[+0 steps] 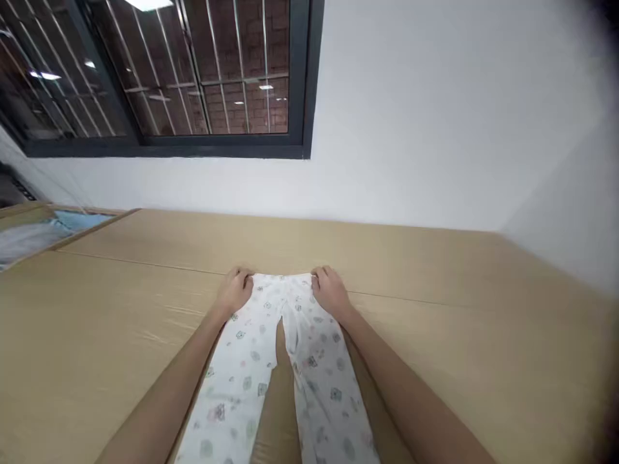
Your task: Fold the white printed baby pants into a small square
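Head view: at nine to ten o'clock, a tan wooden-edged compartment (97, 230) with a pale-blue cloth-like piece (80, 220) and a whitish, rumpled heap (29, 240) inside, perhaps set there to stay contained by the rim; too blurred to identify further. At eleven o'clock, a dark-grey rectangular window frame (213, 147), with slim pale metal bars (220, 51) beyond the glass and rough brickwork behind. Across the lower half, a broad tan bench (111, 309), smooth and faintly glossy, crossed by a thin seam and lightly wrinkled at eight o'clock; probably well suited to laying soft fabric flat.

At the garment's eleven o'clock, the bare left hand (236, 289), grip closed on the waistband corner, seemingly to pull the edge straight. Towards six o'clock, white printed cloth trousers (242, 367), spread on the bench, waist away and legs towards the body, apparently for easy reach to both corners. Thin, limp fabric, dotted with grey-green and pinkish motifs; left leg fairly flat, right leg creased along the inside. At the garment's one o'clock, the bare right hand (329, 290), grip likewise grasping the opposite corner, presumably as counter-tension. From one to three o'clock, a plain, matte white wall (416, 122).
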Available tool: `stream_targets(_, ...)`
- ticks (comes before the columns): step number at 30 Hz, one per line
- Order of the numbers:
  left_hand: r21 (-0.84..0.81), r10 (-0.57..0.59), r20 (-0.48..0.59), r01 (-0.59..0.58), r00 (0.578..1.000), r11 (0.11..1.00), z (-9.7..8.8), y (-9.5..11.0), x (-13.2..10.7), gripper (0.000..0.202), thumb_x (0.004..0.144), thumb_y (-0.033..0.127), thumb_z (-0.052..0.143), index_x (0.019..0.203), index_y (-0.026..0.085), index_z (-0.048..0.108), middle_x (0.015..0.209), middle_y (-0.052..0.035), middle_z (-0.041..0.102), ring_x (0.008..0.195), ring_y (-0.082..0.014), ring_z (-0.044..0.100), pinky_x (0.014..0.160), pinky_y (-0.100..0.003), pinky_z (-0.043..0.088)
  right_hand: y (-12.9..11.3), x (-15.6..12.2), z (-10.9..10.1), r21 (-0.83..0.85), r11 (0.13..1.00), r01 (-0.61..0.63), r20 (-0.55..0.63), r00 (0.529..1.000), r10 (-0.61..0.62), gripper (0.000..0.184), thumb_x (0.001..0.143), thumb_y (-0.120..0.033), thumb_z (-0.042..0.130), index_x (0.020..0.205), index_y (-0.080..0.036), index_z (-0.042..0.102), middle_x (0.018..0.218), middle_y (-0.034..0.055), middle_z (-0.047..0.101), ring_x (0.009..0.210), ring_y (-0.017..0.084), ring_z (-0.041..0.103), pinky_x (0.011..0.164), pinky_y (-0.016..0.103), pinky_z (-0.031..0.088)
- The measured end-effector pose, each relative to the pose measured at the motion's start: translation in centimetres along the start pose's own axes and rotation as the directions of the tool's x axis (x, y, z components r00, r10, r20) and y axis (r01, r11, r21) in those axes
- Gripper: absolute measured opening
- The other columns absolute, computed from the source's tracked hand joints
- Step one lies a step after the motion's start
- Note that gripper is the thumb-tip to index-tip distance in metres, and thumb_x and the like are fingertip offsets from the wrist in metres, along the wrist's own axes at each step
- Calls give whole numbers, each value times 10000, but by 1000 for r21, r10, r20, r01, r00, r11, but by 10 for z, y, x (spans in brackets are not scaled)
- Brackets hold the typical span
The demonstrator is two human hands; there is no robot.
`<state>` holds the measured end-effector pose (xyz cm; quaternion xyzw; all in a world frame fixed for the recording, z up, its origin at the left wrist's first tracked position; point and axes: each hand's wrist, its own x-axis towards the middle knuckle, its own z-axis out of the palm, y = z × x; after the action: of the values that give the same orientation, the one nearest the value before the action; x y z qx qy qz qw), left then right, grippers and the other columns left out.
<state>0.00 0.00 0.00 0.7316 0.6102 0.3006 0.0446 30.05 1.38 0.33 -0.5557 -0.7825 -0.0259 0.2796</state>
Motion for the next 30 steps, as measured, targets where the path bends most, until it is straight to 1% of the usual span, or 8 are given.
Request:
stream_targets(10,-2,-18,-5,18,1000,1000,-5,5,-2,316,952,275,444,1113,164,693,1096,-123,642,1083,-265,618,1029,-434,468,0,-1,-1,21,1000,-9,3,1000,9,177,975,-161,450,1027,-175,619,1026,95,637,984,244,561,885,335,395)
stream_targets(19,-45,-37,2,37,999,998,-4,5,-2,300,943,270,453,1099,170,690,1097,-120,627,1101,-267,608,1040,-440,454,-1,-1,-2,55,998,-40,35,999,38,199,976,-175,445,1052,-174,628,1056,104,640,1022,249,560,923,343,400)
stream_targets(21,-64,-42,3,42,999,997,-5,5,-2,297,937,273,460,1110,180,683,1085,-112,624,1098,-263,607,1043,-438,450,-1,1,-3,68,996,-58,48,997,54,215,987,-196,442,1099,-168,624,1081,108,646,1041,245,568,933,338,404)
stream_targets(24,-104,-67,-10,65,998,992,-11,9,0,343,936,303,462,1209,165,618,1132,-124,603,1034,-242,624,994,-423,479,0,5,-4,85,991,-106,66,993,101,287,1018,-253,419,1215,-148,599,1151,129,647,1077,242,585,946,335,411)
stream_targets(26,-126,-71,-20,68,997,990,-20,23,2,371,943,330,444,1230,131,569,1174,-155,588,1043,-248,614,973,-428,484,0,8,-4,91,987,-133,81,989,126,311,1028,-277,412,1232,-148,610,1178,138,646,1089,243,594,952,336,411)
stream_targets(27,-135,-55,-13,53,998,989,-26,35,1,354,946,342,435,1193,127,569,1168,-160,593,1060,-253,605,973,-428,479,0,9,-4,93,986,-139,90,987,131,307,1028,-282,418,1211,-155,629,1178,136,648,1087,242,598,953,335,410)
stream_targets(29,-156,23,50,-15,999,988,-39,72,-7,280,952,361,424,1050,163,597,1073,-122,640,1048,-243,604,955,-399,477,1,10,-3,96,985,-140,106,986,130,285,1024,-283,436,1154,-171,664,1162,124,654,1084,235,600,951,326,408)
stream_targets(30,-174,76,104,-57,992,983,-44,95,-16,261,958,379,420,965,193,603,998,-85,666,978,-219,623,897,-360,493,1,10,-3,96,985,-140,112,985,129,276,1022,-281,444,1136,-176,672,1155,119,655,1085,232,599,951,321,406)
